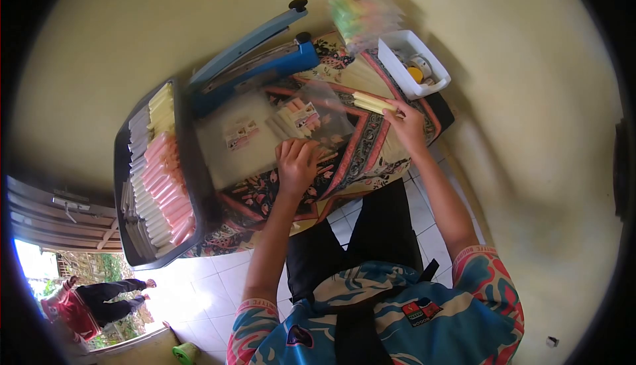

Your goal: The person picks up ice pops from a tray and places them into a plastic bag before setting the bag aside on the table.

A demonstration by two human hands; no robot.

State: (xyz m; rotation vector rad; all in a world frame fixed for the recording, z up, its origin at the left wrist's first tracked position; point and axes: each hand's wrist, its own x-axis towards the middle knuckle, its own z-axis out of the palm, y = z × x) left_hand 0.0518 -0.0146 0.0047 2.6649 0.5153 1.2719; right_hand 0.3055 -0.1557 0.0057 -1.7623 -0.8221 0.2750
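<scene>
My right hand (405, 125) pinches a few pale yellow sticks (371, 103) between thumb and fingers, held above the patterned cloth. The fingers of my left hand (297, 164) are curled closed at the near edge of a clear plastic bag (331, 110). Inside that bag are pink and greyish sticks behind a printed label (307, 117). Beneath and left of it lie flat clear bags (228, 159), with another printed label (242, 134) showing. A black tray (192, 186) at the left holds rows of yellow, pink, white and grey sticks (162, 173).
A blue bag sealer (265, 67) stands behind the bags, its arm raised. At the back right are a white bin (412, 67) with small containers and a stack of filled bags (364, 19). Another person (83, 309) is by the doorway at lower left.
</scene>
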